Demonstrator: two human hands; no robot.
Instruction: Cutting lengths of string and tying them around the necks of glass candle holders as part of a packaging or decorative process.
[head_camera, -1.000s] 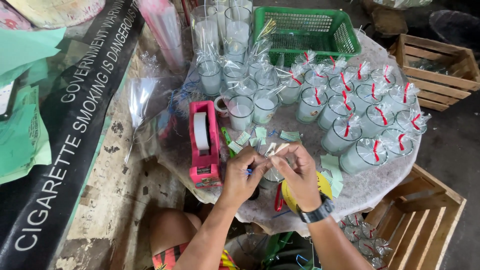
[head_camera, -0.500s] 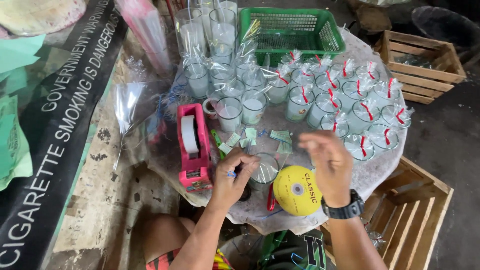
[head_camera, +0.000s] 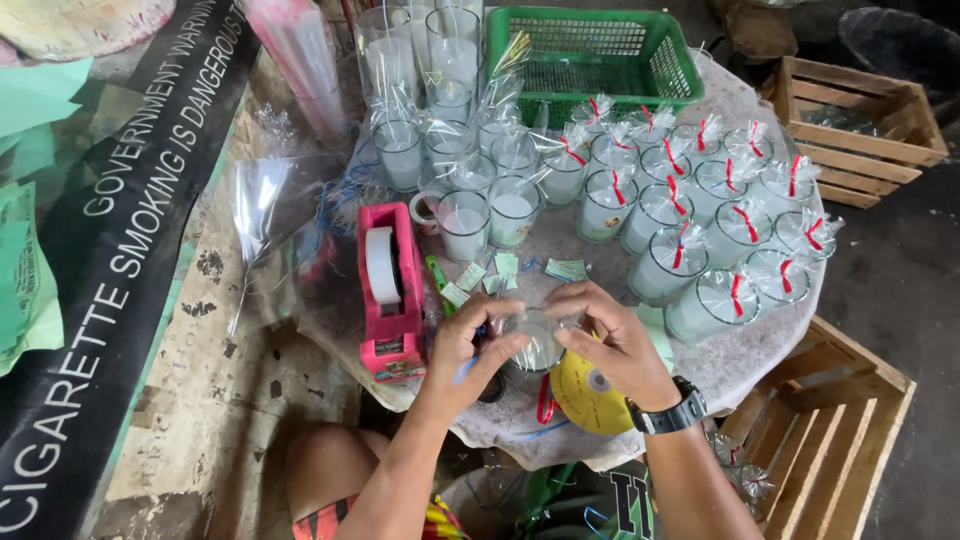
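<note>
A small glass cup (head_camera: 537, 340) sits near the table's (head_camera: 740, 355) front edge, just behind a yellow disc (head_camera: 590, 392). Both hands clasp it: the left hand (head_camera: 470, 345) curls its fingers against the cup's left side, and the right hand (head_camera: 608, 335) pinches the rim from the right. One pink tape dispenser (head_camera: 388, 290) stands to the left. About fifteen wrapped cups (head_camera: 712, 300) with red ties crowd the right edge, and one green basket (head_camera: 590, 50) sits at the back.

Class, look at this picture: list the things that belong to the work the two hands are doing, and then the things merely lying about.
In use: left hand and right hand, together on a clear glass; pink tape dispenser; small paper labels; wrapped glasses with red ties.

Lying about: green basket; wooden crates; black banner; yellow disc.
</note>
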